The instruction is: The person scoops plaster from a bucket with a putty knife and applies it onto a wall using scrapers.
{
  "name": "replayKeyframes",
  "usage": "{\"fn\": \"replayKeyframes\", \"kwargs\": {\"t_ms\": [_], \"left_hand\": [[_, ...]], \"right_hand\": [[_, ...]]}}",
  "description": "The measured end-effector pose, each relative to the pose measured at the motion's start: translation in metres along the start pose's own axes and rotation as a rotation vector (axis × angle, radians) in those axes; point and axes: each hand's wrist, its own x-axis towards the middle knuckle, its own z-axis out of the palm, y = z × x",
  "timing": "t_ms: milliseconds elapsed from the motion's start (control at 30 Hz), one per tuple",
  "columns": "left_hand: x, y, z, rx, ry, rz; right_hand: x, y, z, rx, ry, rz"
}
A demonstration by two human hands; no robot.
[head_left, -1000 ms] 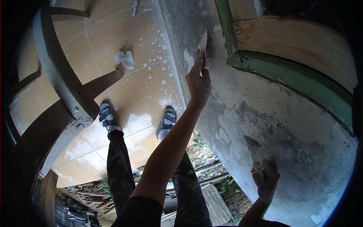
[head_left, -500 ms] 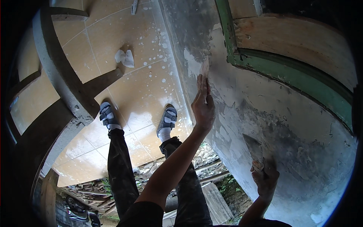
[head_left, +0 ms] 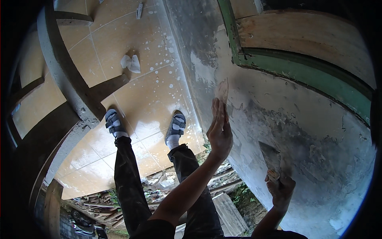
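Note:
My left hand (head_left: 221, 137) is closed on a scraper (head_left: 224, 90), whose thin pale blade lies against the patchy grey wall (head_left: 262, 95). Its handle is mostly hidden behind the fingers. Lower on the right, my right hand (head_left: 281, 190) grips the handle of a putty knife (head_left: 271, 156). That knife's wide, tapering metal blade points away from me, close to the wall; I cannot tell if it touches. White filler, grey bare patches and dark rough spots cover the wall around both tools.
A green window frame (head_left: 306, 73) borders the wall at upper right. On the left stands a heavy wooden bench-like structure (head_left: 65, 75). White spatters and a crumpled white scrap (head_left: 131, 63) lie on the tiled floor (head_left: 115, 44). Behind my feet are debris and planks (head_left: 230, 213).
My left hand has drawn the scraper down along the wall toward me and slightly right. The right hand with its putty knife has hardly moved. The view has shifted a little.

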Motion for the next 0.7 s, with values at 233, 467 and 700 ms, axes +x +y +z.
{"fn": "replayKeyframes", "kwargs": {"t_ms": [233, 467, 700], "left_hand": [[-0.046, 0.017, 0.018, -0.103, -0.288, 0.081], [-0.031, 0.02, -0.006, 0.008, -0.04, 0.097], [-0.014, 0.004, 0.026, -0.039, -0.193, 0.126]], "right_hand": [[-0.008, -0.003, 0.0, -0.006, -0.004, 0.052], [-0.02, -0.008, -0.01, 0.064, 0.084, -0.001], [-0.022, -0.003, 0.001, 0.122, 0.118, -0.021]]}}
